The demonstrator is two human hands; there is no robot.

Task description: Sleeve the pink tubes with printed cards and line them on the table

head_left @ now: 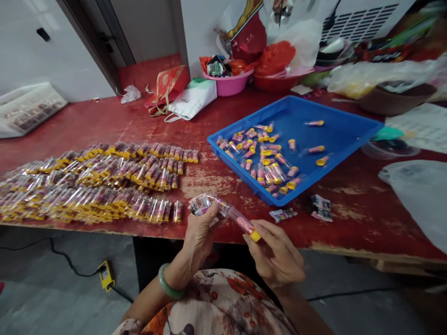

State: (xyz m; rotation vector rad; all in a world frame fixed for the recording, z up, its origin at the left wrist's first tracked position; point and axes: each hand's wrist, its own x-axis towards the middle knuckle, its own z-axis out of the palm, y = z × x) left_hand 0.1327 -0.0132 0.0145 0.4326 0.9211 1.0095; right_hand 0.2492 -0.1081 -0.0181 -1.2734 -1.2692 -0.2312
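Near the table's front edge, my right hand (277,253) pinches a clear tube (244,224) by its yellow-capped end. Pink and white printing shows on the tube, which slants up to the left. My left hand (200,232) is closed on some small printed plastic packets (199,204). At its fingertips a packet's end meets the tube's far end; whether the tube is inside it I cannot tell. Similar loose tubes (274,172) lie in the blue tray (335,170) beyond my right hand. Rows of wrapped tubes (94,200) are stacked to the left.
Two small packets, one flat (282,214) and one thicker (321,208), lie before the tray. Behind stand a pink basin (232,86), a white bag (195,98) and a red bag (171,81). Plastic bags (419,195) crowd the right side. A yellow power strip (106,276) hangs below.
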